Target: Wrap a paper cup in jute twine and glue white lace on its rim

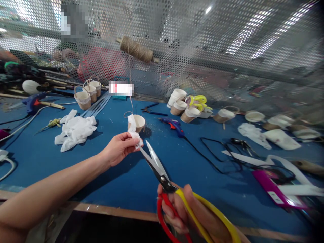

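My left hand (123, 146) pinches a strip of white fabric (132, 124) between thumb and fingers; the strip runs up to the side of a small paper cup (139, 123) standing on the table. My right hand (182, 211) grips a pair of scissors (162, 177) with one red and one yellow handle. Their blades are parted, and the tips lie close to the lower end of the fabric by my left fingertips. I cannot tell whether a blade touches the fabric.
A blue hot glue gun (172, 125) with its black cable and a pair of pliers (152, 109) lie beyond. Crumpled white fabric (76, 130) is at left. Small handled buckets (83, 99) stand at the back. A twine spool (136, 49) hangs on the perforated metal screen (187, 44).
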